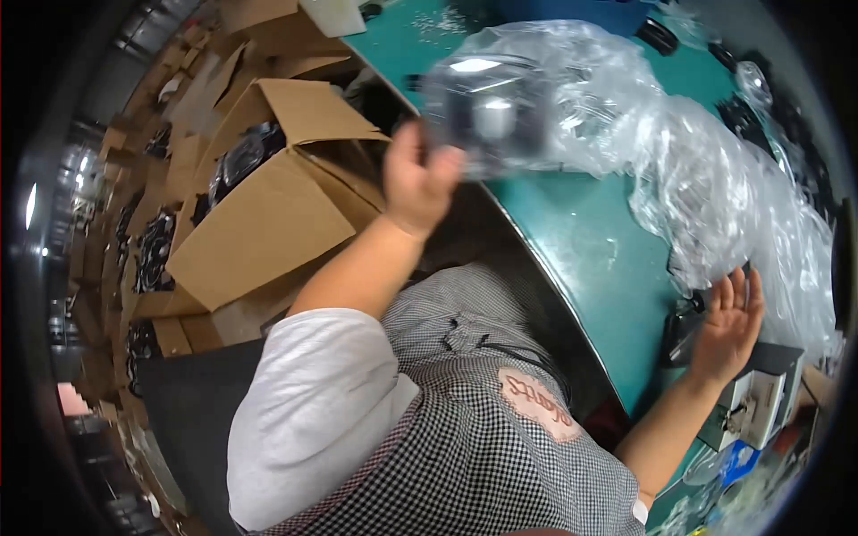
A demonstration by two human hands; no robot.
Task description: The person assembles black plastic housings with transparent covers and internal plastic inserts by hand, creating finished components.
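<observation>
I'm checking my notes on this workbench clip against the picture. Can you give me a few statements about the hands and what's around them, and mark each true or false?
1. The left hand holds a clear plastic package with something dark inside, raised off the table. True.
2. The right hand is clenched into a fist. False: its fingers are spread open, resting at the edge of the crumpled clear plastic sheeting.
3. The table has a green top. True.
4. The cardboard box beside the table is taped shut. False: its flaps are open and dark items show inside.
5. The person wears a plain black apron. False: the apron is black-and-white checked.
</observation>
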